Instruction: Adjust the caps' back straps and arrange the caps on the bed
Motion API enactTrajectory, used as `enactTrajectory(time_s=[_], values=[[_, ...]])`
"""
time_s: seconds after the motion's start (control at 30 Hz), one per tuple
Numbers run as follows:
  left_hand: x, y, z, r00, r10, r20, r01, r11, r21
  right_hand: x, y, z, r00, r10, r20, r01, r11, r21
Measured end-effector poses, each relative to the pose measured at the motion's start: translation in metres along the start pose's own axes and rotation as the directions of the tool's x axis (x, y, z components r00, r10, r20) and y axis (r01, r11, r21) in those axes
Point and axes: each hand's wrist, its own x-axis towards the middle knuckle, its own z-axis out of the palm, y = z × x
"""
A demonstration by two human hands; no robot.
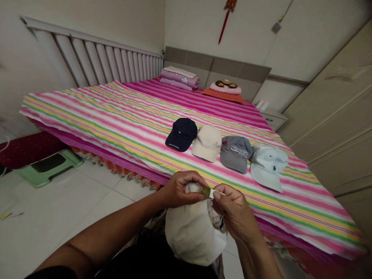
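Observation:
A white baseball cap (188,228) hangs between my hands, low in the head view, over my lap. Its back strap carries a brass-coloured buckle (205,191). My left hand (186,190) is closed, thumb and fingers pinching the strap at the buckle's left side. From the right, my right hand (232,207) pinches the white strap end that comes out of the buckle. Beyond my hands a row of caps lies on the bed: a navy cap (183,131), a beige cap (207,141), a grey cap (238,149) and a pale blue cap (269,162).
The bed (101,112) has a striped cover and a grey headboard (221,69). Folded purple bedding (180,79) and an orange pillow (222,95) lie at its far end. A green stool (52,168) stands on the floor at left; a wardrobe (343,104) stands at right.

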Motion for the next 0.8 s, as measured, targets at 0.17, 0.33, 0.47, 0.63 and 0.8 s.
enactTrajectory(time_s=[0.17, 0.33, 0.47, 0.63, 0.8], values=[[0.000, -0.001, 0.001, 0.999, 0.033, -0.015, -0.031, 0.997, 0.075, -0.003, 0.001, 0.009, 1.000, 0.011, -0.013, -0.010, 0.999, 0.036], [-0.001, -0.001, 0.002, 0.999, 0.023, -0.023, -0.022, 0.999, 0.046, -0.002, 0.001, 0.014, 1.000, -0.022, 0.011, 0.021, 0.998, 0.063], [-0.002, -0.001, 0.000, 0.998, 0.005, -0.062, -0.003, 1.000, 0.023, -0.002, -0.004, 0.005, 0.997, -0.079, -0.004, 0.079, 0.995, -0.056], [-0.002, -0.002, -0.001, 0.999, -0.019, -0.047, 0.017, 0.999, -0.029, -0.002, -0.007, 0.001, 0.997, -0.071, 0.030, 0.075, 0.979, -0.191], [-0.002, 0.001, -0.001, 0.998, -0.058, -0.007, 0.058, 0.997, -0.054, -0.002, -0.008, 0.008, 0.994, -0.079, 0.069, 0.089, 0.984, -0.153]])
